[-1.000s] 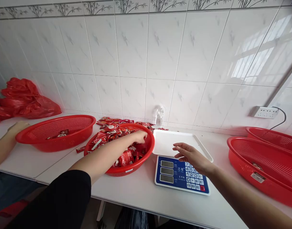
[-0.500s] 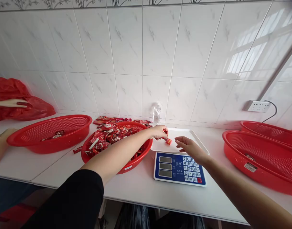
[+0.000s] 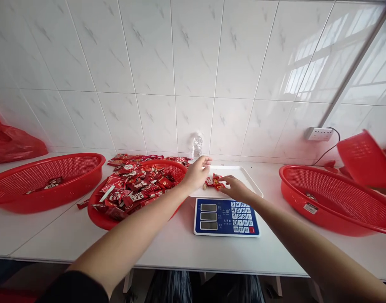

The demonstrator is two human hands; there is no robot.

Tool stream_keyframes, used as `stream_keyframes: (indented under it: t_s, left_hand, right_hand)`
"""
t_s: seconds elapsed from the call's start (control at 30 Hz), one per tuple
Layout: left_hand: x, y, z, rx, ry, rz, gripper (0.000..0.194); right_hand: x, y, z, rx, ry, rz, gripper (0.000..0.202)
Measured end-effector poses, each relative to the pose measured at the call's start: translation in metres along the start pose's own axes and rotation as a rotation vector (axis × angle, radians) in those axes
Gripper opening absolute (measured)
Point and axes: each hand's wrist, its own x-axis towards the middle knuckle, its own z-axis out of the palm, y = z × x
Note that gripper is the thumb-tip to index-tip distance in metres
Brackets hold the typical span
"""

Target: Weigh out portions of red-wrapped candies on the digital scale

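Note:
Over the white pan (image 3: 243, 179) of a scale, my left hand (image 3: 196, 173) hovers with its fingers apart and nothing visible in them. My right hand (image 3: 236, 189) is at the pan with its thumb and fingertips closed on a small red packet (image 3: 217, 182). Another red packet (image 3: 208, 182) lies just left of it, with a small beige piece beside it. Below the pan is the scale's blue keypad panel (image 3: 226, 216). At the left, a red basket (image 3: 180, 167) is heaped with red packets (image 3: 132, 185), partly hidden by my left forearm.
A red basket (image 3: 98, 160) with a few packets stands far left, near a red plastic bag (image 3: 19, 145). Another basket (image 3: 294, 198) is at right, beside a raised red basket (image 3: 363, 160). A clear bottle (image 3: 198, 146) and a power socket (image 3: 320, 134) are along the wall.
My left hand has let go of red packets onto the pan and lifted slightly. My right hand has closed in on them. A red basket at right is now raised and tilted. The view has shifted right.

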Motion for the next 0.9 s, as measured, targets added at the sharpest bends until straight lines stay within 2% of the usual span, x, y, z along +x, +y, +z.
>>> stream_keyframes:
  t_s: [0.07, 0.13, 0.2, 0.3, 0.37, 0.47, 0.53, 0.6, 0.67, 0.8, 0.9]
  left_hand:
    - [-0.034, 0.003, 0.001, -0.075, 0.12, 0.146, 0.021]
    - [-0.071, -0.006, 0.007, -0.028, 0.089, 0.334, 0.017]
    - [-0.1, -0.023, 0.017, 0.053, -0.018, 0.546, 0.018]
    - [-0.123, -0.05, 0.036, 0.064, -0.034, 0.691, 0.02]
    - [-0.127, -0.064, 0.044, 0.036, -0.013, 0.697, 0.018]
    - [-0.127, -0.075, 0.046, 0.015, -0.019, 0.655, 0.016]
    - [-0.126, -0.078, 0.043, 0.007, -0.011, 0.609, 0.016]
    - [-0.127, -0.081, 0.04, -0.007, 0.01, 0.567, 0.016]
    - [-0.127, -0.083, 0.039, -0.019, 0.015, 0.53, 0.016]
    - [-0.128, -0.086, 0.043, -0.008, 0.011, 0.465, 0.015]
    - [-0.128, -0.087, 0.044, -0.006, 0.022, 0.434, 0.013]
  right_hand:
    - [0.003, -0.003, 0.004, -0.064, 0.005, -0.014, 0.036]
    - [0.007, -0.007, 0.005, -0.109, 0.019, -0.015, 0.034]
    - [0.011, -0.016, 0.006, -0.13, 0.035, -0.028, 0.034]
    - [0.019, -0.043, 0.01, -0.118, 0.018, -0.101, 0.036]
    - [0.025, -0.07, 0.016, -0.095, -0.035, -0.19, 0.038]
    - [0.035, -0.114, 0.032, -0.062, -0.174, -0.349, 0.042]
    - [0.044, -0.138, 0.047, -0.107, -0.383, -0.432, 0.048]
    - [0.053, -0.155, 0.065, -0.223, -0.617, -0.448, 0.051]
    - [0.061, -0.164, 0.086, -0.341, -0.734, -0.403, 0.05]
    - [0.067, -0.166, 0.123, -0.426, -0.638, -0.322, 0.044]
    - [0.067, -0.163, 0.133, -0.417, -0.524, -0.324, 0.037]
